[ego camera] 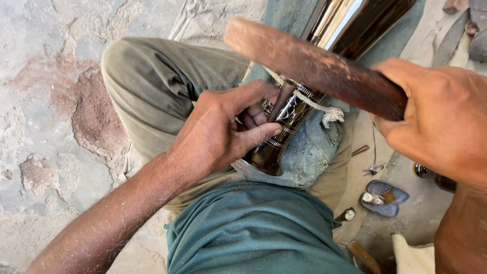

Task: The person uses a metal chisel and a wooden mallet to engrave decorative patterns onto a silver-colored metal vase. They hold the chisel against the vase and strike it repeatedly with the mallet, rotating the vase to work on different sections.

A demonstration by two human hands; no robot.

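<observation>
The left hand (223, 127) pinches a thin dark tool (280, 101) between thumb and fingers and holds its tip against a shiny metal pipe (294, 114) with cut patterns. The pipe lies across the person's lap, on a worn blue pad (309, 152), with a white string (319, 107) tied around it. The right hand (436, 116) is closed tight around a brown wooden mallet (309, 66), held above the pipe. A wristwatch (347, 215) and a small blue pouch (384, 198) lie on the floor (45, 127) nearby.
</observation>
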